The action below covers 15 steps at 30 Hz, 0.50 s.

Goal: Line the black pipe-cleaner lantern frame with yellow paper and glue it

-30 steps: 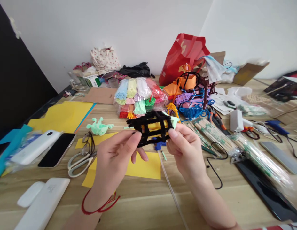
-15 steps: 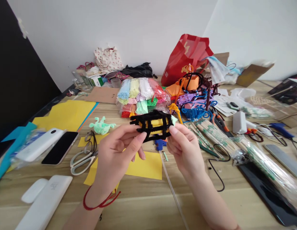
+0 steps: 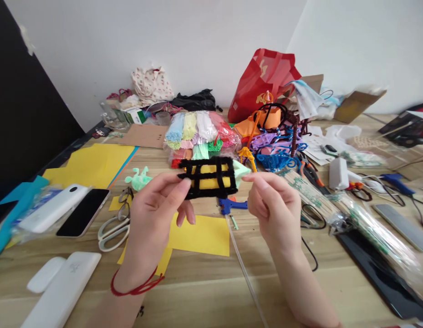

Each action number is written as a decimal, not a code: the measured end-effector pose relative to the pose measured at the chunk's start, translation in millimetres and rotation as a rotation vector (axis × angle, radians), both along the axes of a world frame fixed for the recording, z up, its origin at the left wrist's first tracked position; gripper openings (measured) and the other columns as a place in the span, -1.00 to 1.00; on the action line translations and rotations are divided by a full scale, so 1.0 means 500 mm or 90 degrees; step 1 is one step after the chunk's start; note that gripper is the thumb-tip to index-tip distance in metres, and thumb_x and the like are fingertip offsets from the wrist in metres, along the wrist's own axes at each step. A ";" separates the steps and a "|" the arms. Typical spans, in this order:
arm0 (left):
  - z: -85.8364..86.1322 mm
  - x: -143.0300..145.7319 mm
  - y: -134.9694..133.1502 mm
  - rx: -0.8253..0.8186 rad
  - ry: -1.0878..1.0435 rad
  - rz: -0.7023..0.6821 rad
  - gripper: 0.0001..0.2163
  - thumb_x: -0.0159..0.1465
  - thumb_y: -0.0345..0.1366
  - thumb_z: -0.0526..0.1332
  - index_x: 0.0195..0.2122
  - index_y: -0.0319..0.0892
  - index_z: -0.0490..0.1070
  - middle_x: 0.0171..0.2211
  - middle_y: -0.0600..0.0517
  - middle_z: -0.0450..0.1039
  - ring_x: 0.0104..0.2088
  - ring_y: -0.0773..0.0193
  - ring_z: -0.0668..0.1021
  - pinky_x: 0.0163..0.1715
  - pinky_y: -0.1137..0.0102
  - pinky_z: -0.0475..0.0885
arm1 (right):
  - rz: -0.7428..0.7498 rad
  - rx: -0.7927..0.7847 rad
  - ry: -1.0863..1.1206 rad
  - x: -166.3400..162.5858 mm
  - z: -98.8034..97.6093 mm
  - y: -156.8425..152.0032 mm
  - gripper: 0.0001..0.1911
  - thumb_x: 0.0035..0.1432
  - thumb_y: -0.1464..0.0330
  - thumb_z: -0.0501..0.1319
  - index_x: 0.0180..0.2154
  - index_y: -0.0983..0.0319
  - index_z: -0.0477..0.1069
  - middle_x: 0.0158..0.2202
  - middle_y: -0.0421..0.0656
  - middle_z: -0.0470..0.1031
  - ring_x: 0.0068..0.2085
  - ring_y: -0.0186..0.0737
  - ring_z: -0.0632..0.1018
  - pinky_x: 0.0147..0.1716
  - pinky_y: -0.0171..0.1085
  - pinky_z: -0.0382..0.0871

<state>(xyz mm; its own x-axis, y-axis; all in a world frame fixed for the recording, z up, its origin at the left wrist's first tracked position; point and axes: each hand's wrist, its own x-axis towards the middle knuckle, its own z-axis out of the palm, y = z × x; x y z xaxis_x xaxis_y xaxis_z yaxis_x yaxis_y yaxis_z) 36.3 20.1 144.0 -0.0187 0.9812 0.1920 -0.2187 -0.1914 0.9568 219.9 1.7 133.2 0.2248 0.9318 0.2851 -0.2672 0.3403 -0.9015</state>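
My left hand [image 3: 160,205] pinches the left end of a small fuzzy black lattice [image 3: 211,192], apparently of pipe cleaners, with yellow panels [image 3: 211,183] behind its bars. A pale green pointed piece [image 3: 241,172] sticks out from the lattice's right end. My right hand [image 3: 274,205] is closed beside that piece, its index fingertip at or just against the green tip. Whether anything is pinched between its thumb and finger is hidden. Below the lattice, a blue glue gun [image 3: 228,206] lies partly covered, with a clear stick [image 3: 243,264] running toward me.
Yellow sheets [image 3: 201,234], white-handled scissors [image 3: 112,234], glasses [image 3: 125,205] and a phone [image 3: 83,212] lie on the left. Behind are bagged pipe cleaner bundles [image 3: 202,132] and a red bag [image 3: 262,86]. Pliers [image 3: 310,173] and packed sticks [image 3: 378,232] lie to the right.
My right hand has let go of the lattice's right edge and moved slightly right, to the green piece. The lattice has shifted left and turned, so its face and the green piece show more.
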 end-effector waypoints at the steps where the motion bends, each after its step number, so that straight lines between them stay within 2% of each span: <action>1: 0.002 0.000 0.001 0.002 -0.004 0.004 -0.89 0.24 -0.26 0.36 -0.35 -0.13 0.48 -0.70 0.23 0.38 -0.74 0.48 0.45 -0.76 0.62 0.23 | -0.001 0.005 0.003 0.001 0.001 -0.001 -0.86 0.24 0.28 0.32 -0.31 0.18 0.62 -0.70 -0.39 0.05 -0.67 -0.50 0.05 -0.71 -0.43 -0.10; 4: 0.007 -0.001 0.002 0.002 -0.009 0.011 -0.91 0.24 -0.29 0.35 -0.38 -0.14 0.48 -0.70 0.21 0.38 -0.73 0.47 0.44 -0.76 0.62 0.22 | 0.002 0.019 0.020 0.006 0.004 -0.001 -0.92 0.12 0.34 0.44 -0.36 0.17 0.58 -0.64 -0.35 0.28 -0.67 -0.53 0.15 -0.73 -0.47 -0.02; 6: 0.009 -0.002 0.002 0.000 -0.005 0.014 -0.91 0.24 -0.31 0.34 -0.38 -0.14 0.48 -0.70 0.20 0.39 -0.72 0.47 0.45 -0.76 0.62 0.22 | -0.016 0.033 0.013 0.010 0.004 0.000 -0.85 0.01 0.40 0.50 -0.43 0.18 0.55 -0.54 -0.30 0.44 -0.63 -0.53 0.27 -0.71 -0.49 0.09; 8: 0.008 -0.003 0.001 0.003 -0.002 0.015 -0.90 0.25 -0.32 0.34 -0.40 -0.14 0.47 -0.70 0.20 0.39 -0.72 0.47 0.45 -0.76 0.62 0.23 | -0.032 0.047 -0.013 0.015 0.002 0.002 -0.83 -0.02 0.42 0.52 -0.46 0.19 0.54 -0.50 -0.27 0.50 -0.62 -0.52 0.34 -0.72 -0.50 0.14; 12: 0.006 -0.005 0.000 0.009 0.000 0.019 -0.91 0.25 -0.33 0.34 -0.39 -0.12 0.48 -0.71 0.22 0.37 -0.73 0.48 0.45 -0.76 0.63 0.23 | -0.046 0.093 -0.080 0.025 0.002 0.000 -0.91 0.06 0.42 0.47 -0.41 0.16 0.60 -0.47 -0.25 0.57 -0.66 -0.50 0.36 -0.76 -0.46 0.17; 15: 0.006 -0.006 -0.003 0.002 0.009 0.025 -0.92 0.27 -0.31 0.34 -0.36 -0.11 0.49 -0.71 0.23 0.36 -0.75 0.49 0.44 -0.76 0.64 0.24 | -0.066 0.100 -0.157 0.030 0.010 -0.005 -0.92 0.21 0.42 0.36 -0.31 0.13 0.64 -0.38 -0.22 0.61 -0.65 -0.51 0.37 -0.72 -0.42 0.23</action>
